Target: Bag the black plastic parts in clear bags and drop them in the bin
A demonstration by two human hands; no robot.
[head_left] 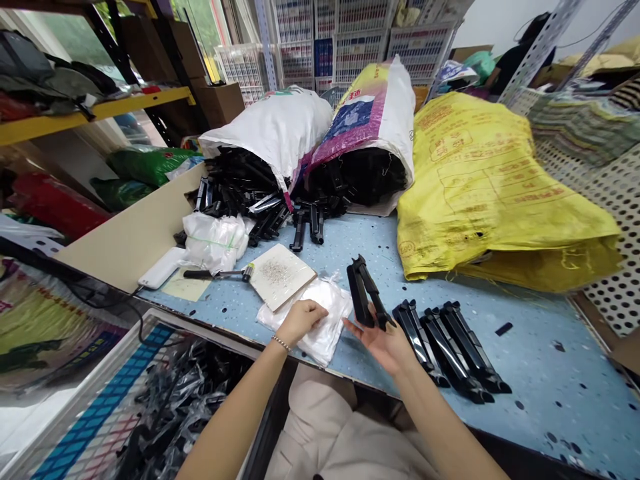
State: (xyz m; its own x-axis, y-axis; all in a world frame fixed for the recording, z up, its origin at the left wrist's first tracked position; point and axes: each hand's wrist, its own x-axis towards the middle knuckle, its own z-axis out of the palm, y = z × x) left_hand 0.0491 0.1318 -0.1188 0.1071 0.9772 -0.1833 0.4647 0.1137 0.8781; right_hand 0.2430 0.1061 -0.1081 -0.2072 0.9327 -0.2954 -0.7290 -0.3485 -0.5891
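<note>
My left hand [303, 321] rests on a stack of thin white plastic bags [327, 337], fingers curled and pressed together on the top of it. In my right hand [383, 343] are long black plastic parts [361, 293], held upright, with a gap showing between two of their lengths. The thumb and fingers close round their lower end. Just right of that hand, several similar black parts [453, 347] lie side by side on the blue table. A square white board [280, 275] with a speckled middle touches the bag stack.
A hammer-like tool [217, 274], a white power bank [161, 268] and a bundle of bags [215, 240] lie left. Behind, white sacks [280, 120] spill black parts; a yellow sack [480, 180] stands right. A crate [95, 407] of wrapped black parts is below left. Someone sits far back.
</note>
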